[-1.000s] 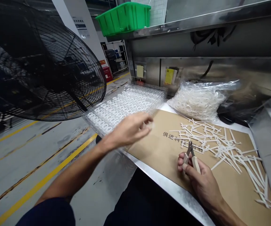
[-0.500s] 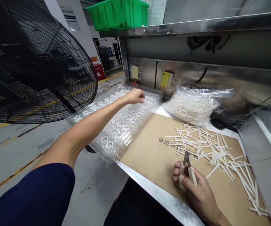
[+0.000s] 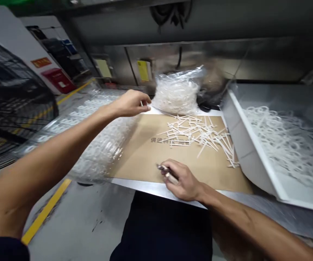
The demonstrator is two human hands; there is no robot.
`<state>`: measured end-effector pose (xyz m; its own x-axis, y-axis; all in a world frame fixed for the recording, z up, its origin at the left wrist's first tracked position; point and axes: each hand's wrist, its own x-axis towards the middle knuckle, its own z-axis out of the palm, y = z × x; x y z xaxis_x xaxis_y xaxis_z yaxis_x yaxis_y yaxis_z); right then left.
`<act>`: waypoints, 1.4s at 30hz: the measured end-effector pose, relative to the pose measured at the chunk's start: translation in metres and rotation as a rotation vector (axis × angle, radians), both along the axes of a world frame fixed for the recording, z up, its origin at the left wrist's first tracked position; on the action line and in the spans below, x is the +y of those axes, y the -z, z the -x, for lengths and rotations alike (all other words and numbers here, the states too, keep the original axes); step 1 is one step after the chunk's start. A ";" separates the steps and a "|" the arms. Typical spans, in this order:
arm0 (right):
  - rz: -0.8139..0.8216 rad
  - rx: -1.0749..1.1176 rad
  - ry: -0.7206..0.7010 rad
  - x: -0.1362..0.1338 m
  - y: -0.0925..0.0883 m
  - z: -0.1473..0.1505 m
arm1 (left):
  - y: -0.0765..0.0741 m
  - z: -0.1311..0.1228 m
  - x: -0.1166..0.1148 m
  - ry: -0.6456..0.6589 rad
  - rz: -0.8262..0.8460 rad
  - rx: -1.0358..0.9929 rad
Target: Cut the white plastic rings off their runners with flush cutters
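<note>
My left hand [image 3: 133, 103] hovers above the far right edge of the clear plastic tray [image 3: 102, 148] of white rings. Its thumb and fingers are apart, with nothing visible between them. In my right hand [image 3: 183, 181] is a pair of side cutters [image 3: 169, 174] with pale handles, pointing left over the near part of the cardboard sheet [image 3: 134, 156]. The fingers wrap the handles, and motion blurs the jaws. Beyond that hand, a loose pile of thin white plastic sticks [image 3: 197, 132] lies on the cardboard.
A clear bag of white parts [image 3: 176, 96] stands at the back of the bench. To the right is a large pale bin [image 3: 259, 152] with white ring-ended pieces [image 3: 284, 141] inside. A black fan [image 3: 15, 98] stands at the left, beside the floor. Metal panels close the back.
My view has swung right, bringing the bin into sight. My left hand has moved from over the tray's rings towards its right edge, its fingers opening. The side cutters have tipped from upright to leftward.
</note>
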<state>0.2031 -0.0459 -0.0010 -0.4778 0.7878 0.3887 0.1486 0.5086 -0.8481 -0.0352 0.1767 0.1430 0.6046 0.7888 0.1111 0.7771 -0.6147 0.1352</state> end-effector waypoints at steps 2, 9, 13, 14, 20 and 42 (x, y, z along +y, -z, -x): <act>-0.116 -0.054 -0.062 0.000 0.003 0.002 | 0.008 -0.044 -0.022 0.149 0.068 0.027; -0.406 -0.236 -0.133 -0.002 0.015 0.005 | 0.066 -0.177 -0.086 0.239 0.161 -0.010; -0.517 -0.304 -0.127 -0.001 0.013 0.004 | 0.091 -0.202 -0.089 0.177 0.187 -0.065; -0.541 -0.312 -0.124 -0.001 0.011 0.004 | 0.094 -0.201 -0.087 0.166 0.195 -0.092; -0.638 -0.312 -0.120 -0.001 0.005 0.004 | 0.090 -0.162 -0.074 0.023 0.255 -0.355; -0.297 0.030 -0.061 0.002 -0.002 -0.005 | 0.145 -0.037 -0.166 -0.269 0.103 -0.404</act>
